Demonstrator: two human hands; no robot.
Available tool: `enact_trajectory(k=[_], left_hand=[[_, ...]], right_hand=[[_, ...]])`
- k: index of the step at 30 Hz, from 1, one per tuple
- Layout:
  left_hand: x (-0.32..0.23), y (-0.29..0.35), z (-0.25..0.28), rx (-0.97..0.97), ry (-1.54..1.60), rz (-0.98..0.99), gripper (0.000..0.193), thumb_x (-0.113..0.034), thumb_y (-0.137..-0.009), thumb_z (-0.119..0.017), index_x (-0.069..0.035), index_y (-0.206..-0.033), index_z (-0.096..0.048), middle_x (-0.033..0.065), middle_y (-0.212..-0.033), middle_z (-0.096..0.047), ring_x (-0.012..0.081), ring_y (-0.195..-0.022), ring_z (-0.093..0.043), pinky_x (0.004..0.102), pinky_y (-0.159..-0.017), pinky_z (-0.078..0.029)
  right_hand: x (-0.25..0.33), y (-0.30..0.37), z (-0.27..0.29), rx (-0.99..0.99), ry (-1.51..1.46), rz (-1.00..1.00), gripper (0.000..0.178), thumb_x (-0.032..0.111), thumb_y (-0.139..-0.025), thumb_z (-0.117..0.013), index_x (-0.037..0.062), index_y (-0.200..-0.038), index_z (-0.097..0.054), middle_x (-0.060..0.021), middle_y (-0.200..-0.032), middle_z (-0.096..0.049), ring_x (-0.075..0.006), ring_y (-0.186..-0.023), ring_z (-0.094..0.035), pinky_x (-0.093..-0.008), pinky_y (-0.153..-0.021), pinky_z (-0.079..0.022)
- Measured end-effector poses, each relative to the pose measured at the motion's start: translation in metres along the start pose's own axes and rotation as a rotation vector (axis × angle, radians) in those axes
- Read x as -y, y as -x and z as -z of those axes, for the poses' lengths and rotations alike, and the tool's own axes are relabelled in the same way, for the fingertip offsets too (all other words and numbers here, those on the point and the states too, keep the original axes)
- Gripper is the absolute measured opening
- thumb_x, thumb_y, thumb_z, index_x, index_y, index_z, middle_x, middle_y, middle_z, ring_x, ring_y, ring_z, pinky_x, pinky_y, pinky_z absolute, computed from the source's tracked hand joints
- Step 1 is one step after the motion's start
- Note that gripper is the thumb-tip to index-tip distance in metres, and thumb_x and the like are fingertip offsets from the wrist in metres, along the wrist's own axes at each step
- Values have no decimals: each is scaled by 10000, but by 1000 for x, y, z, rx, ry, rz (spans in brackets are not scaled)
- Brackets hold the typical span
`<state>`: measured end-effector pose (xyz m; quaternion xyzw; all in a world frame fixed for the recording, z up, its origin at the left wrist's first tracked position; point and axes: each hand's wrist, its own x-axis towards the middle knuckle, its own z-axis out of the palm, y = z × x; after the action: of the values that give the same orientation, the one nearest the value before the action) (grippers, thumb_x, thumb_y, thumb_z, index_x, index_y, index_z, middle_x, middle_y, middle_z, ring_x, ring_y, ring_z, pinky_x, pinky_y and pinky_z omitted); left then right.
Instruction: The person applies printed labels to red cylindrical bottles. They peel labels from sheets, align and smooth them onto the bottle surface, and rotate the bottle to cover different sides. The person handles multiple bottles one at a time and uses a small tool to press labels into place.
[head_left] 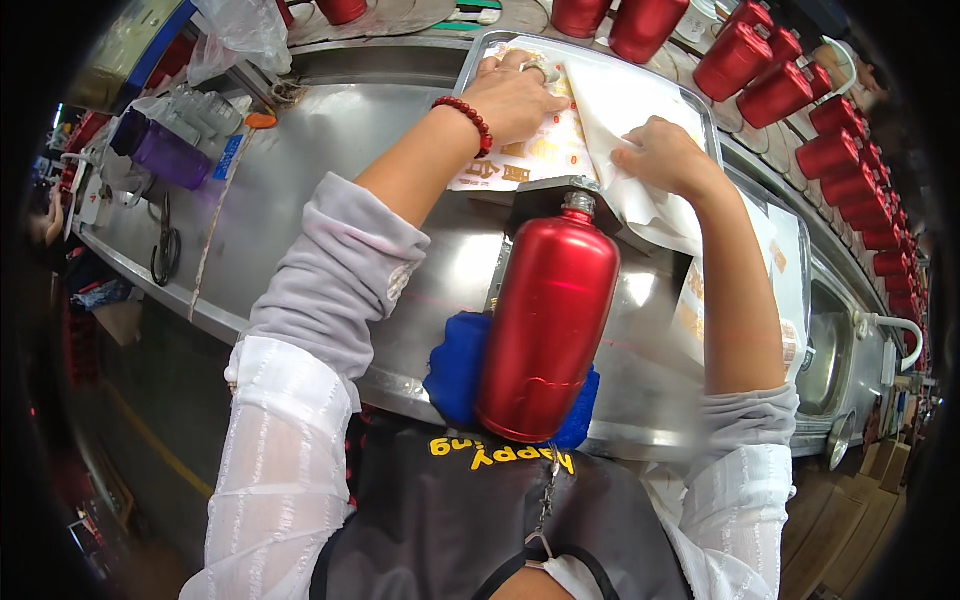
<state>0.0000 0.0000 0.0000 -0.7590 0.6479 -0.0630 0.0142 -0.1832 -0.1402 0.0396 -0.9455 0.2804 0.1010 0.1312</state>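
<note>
A sheet of printed decals (487, 172), with gold lettering and red marks, lies in a metal tray (712, 130) at the far side of the bench. My left hand (508, 100) rests on it, fingers spread. White paper (597, 105) is folded back from the decals, and my right hand (665, 158) pinches its edge between thumb and fingers. Nearer me, a glossy red bottle (550, 320) lies with its neck pointing away, against a dark grey support block. Under its near end is a blue cloth (458, 365).
Several red bottles (733, 62) stand along a conveyor (400, 18) at the back and right. A purple bottle (170, 150) and black scissors (166, 240) are at the left of the steel bench (320, 130). A sink (828, 345) is at the right.
</note>
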Motion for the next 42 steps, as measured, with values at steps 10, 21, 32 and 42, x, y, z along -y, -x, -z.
enact_trajectory(k=[10,21,32,42], left_hand=[[-3,6,-15,-48,53,1,385,-220,-948,-554,-310,-1311,-644,101,-1237,-637,391,-1344,-400,539,-1073,-309],[15,24,-16,-241,177,41,380,-241,-923,-561,-255,-1288,-665,133,-1216,-646,385,-1320,-427,543,-1070,-322],[11,92,-1,-452,359,56,369,-213,-940,-571,-129,-1290,-652,151,-1153,-665,341,-1144,-539,420,-1059,-363],[-63,185,10,-468,1164,248,434,-244,-1044,-491,-26,-1418,-525,141,-1390,-566,211,-1268,-515,325,-1087,-346]], right_hand=[[-12,5,4,56,-345,-13,378,298,-901,-612,-38,-1042,-710,-176,-935,-709,-258,-872,-680,-368,-803,-526],[-68,40,78,-50,-1024,148,413,171,-902,-648,14,-1283,-620,-61,-1042,-707,-128,-908,-683,-278,-833,-538],[-115,66,120,-363,-1191,253,497,194,-933,-624,37,-1396,-536,-113,-1160,-685,-163,-921,-720,-284,-774,-592],[-258,296,14,-1256,-191,301,373,155,-937,-650,-22,-1264,-611,-137,-1171,-687,-236,-1012,-692,-324,-841,-569]])
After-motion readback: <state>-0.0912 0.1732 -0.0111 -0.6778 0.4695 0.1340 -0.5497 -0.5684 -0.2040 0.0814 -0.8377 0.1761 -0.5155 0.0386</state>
